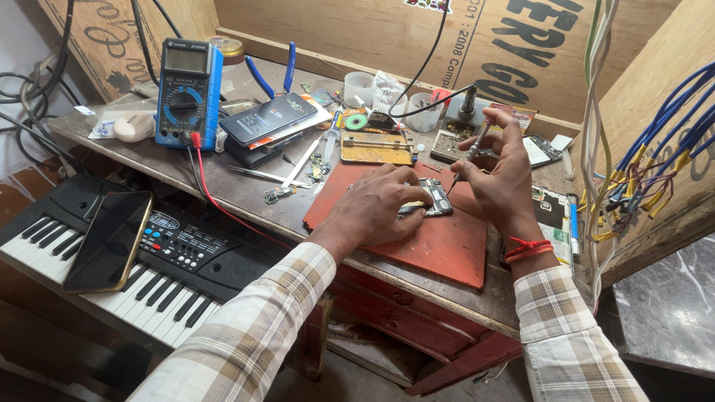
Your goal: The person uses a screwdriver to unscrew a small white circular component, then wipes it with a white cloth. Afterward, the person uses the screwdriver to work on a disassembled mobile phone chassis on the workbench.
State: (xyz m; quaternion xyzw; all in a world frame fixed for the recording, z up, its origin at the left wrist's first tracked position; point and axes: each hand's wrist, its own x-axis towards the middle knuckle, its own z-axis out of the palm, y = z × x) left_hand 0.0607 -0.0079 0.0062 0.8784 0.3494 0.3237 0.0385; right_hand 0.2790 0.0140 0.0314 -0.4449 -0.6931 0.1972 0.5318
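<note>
The right hand (497, 167) was closed around a thin screwdriver (468, 154), its tip touching the opened phone body (433, 198), while the left hand (376, 205) lay flat, fingers pressing that phone down on the red mat (439, 246). The back seemed already off and the inside exposed, so I judge the work was in the middle, with screws or parts not yet finished. Farther left of the hands on the surface (238, 190) stood one multimeter (189, 93) and one dark phone (267, 117); another phone (109, 240) rested on one keyboard (160, 279).
</note>
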